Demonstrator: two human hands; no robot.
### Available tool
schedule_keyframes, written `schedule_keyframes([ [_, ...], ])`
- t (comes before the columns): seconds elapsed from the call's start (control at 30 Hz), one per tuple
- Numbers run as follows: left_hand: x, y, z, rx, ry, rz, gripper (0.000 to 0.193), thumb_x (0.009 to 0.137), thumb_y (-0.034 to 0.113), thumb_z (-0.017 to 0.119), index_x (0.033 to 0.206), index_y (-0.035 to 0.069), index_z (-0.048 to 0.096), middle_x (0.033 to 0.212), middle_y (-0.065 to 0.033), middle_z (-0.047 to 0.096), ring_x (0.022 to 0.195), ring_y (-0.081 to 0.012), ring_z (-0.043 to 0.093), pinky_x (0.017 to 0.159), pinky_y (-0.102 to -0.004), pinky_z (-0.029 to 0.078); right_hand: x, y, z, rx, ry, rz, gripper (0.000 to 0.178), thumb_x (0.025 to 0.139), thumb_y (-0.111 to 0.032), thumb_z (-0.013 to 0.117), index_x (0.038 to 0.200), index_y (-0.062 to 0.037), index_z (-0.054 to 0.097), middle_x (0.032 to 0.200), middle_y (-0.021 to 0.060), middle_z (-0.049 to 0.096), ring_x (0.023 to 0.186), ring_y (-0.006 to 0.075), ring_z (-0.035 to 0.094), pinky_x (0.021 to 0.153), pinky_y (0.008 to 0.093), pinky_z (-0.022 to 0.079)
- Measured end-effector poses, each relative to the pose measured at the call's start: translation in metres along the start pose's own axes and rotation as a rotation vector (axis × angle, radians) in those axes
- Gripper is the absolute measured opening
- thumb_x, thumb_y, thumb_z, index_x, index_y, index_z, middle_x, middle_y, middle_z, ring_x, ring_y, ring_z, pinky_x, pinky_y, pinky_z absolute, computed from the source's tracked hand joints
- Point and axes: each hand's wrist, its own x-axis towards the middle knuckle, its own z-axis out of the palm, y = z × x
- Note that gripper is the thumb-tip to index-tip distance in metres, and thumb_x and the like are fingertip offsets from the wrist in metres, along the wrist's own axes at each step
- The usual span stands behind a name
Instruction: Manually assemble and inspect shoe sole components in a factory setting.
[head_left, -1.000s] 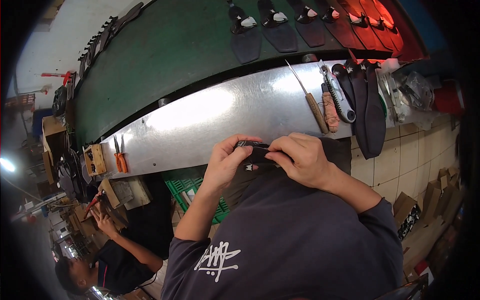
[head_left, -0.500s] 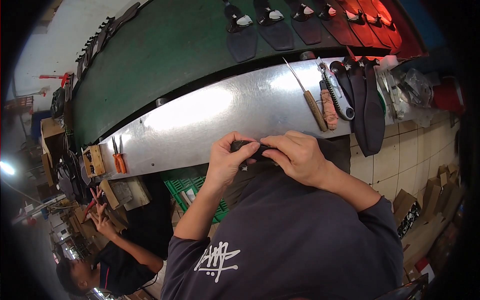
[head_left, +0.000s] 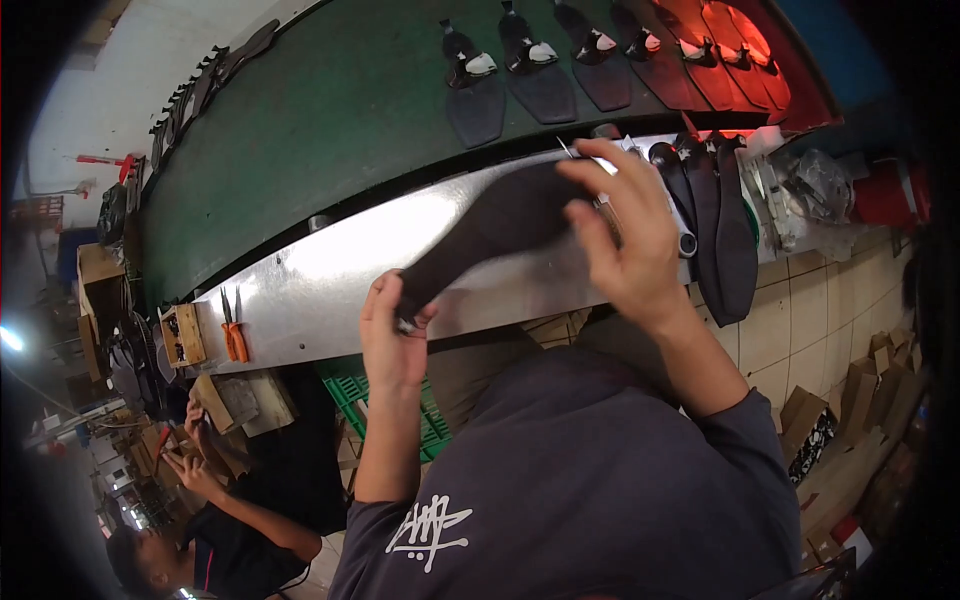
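My left hand (head_left: 392, 335) is closed on the narrow end of a long, flat, dark sole-shaped piece (head_left: 500, 220). The piece slants up and right over the bench and broadens toward its far end. By that broad end is my right hand (head_left: 630, 235), fingers and thumb spread apart and slightly blurred; whether it touches the edge I cannot tell. A small pale bit shows at the narrow end beside my left fingers. Behind my right hand the tools are mostly covered, with part of a grey cutter (head_left: 687, 243) showing.
Orange-handled pliers (head_left: 235, 335) and a small wooden box (head_left: 183, 335) are on the metal bench (head_left: 345, 245) at left. Similar dark pieces (head_left: 735, 250) hang over its right edge. Others line the green surface (head_left: 330, 130), some under red light. A co-worker (head_left: 235, 520) is at lower left.
The dark piece, earlier pinched small between both hands near my body, now stretches over the bench. My right hand has risen and its fingers have spread; my left moved left and down.
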Motion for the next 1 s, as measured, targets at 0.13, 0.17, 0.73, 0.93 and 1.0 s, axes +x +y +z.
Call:
schedule_keyframes([
  [0.13, 0.013, -0.012, -0.030, -0.074, 0.058, -0.133, 0.035, 0.097, 0.018, 0.051, 0.127, -0.001, 0.052, 0.115, -0.0109, 0.061, 0.097, -0.0186, 0.065, 0.076, -0.0298, 0.060, -0.016, 0.040, 0.007, -0.554, -0.242, 0.131, 0.035, 0.077, -0.016, 0.070, 0.109, -0.0058, 0.065, 0.098, 0.0088, 0.063, 0.091, 0.0304, 0.056, 0.080, 0.0457, 0.038],
  [0.17, 0.013, -0.017, -0.034, -0.094, 0.083, -0.200, 0.036, 0.098, 0.017, 0.049, 0.129, -0.001, 0.051, 0.117, -0.0118, 0.060, 0.099, -0.0203, 0.065, 0.077, -0.0308, 0.061, -0.019, 0.044, 0.009, -0.551, -0.244, 0.126, 0.035, 0.077, -0.016, 0.070, 0.109, -0.0058, 0.065, 0.098, 0.0088, 0.063, 0.091, 0.0304, 0.056, 0.080, 0.0457, 0.038],
  [0.73, -0.003, -0.028, 0.032, -0.616, 0.037, -0.663, 0.027, 0.086, 0.037, 0.069, 0.097, 0.013, 0.065, 0.090, -0.0006, 0.067, 0.082, -0.0166, 0.063, 0.055, -0.0233, 0.045, -0.066, -0.037, 0.021, 0.864, -0.747, 0.809, 0.051, 0.091, -0.002, 0.050, 0.142, -0.0091, 0.044, 0.062, 0.0015, 0.057, 0.056, 0.0086, 0.051, 0.060, 0.0245, 0.045],
  [0.93, -0.003, -0.038, 0.038, -0.678, -0.011, -0.712, 0.024, 0.087, 0.038, 0.067, 0.089, 0.014, 0.065, 0.082, 0.0007, 0.066, 0.063, -0.0102, 0.053, 0.043, -0.0233, 0.029, -0.078, -0.030, 0.033, 0.796, -0.628, 0.650, 0.049, 0.090, -0.001, 0.052, 0.139, -0.0069, 0.047, 0.069, 0.0066, 0.061, 0.063, 0.0098, 0.056, 0.064, 0.0262, 0.047],
  [1.0, -0.004, -0.040, 0.042, -0.710, 0.025, -0.714, 0.022, 0.088, 0.037, 0.067, 0.089, 0.015, 0.064, 0.081, 0.0017, 0.065, 0.058, -0.0106, 0.048, 0.042, -0.0237, 0.027, -0.086, -0.026, 0.041, 0.606, -0.405, 0.343, 0.043, 0.091, -0.001, 0.052, 0.134, -0.0041, 0.052, 0.074, 0.0087, 0.061, 0.067, 0.0096, 0.057, 0.065, 0.0264, 0.048],
])
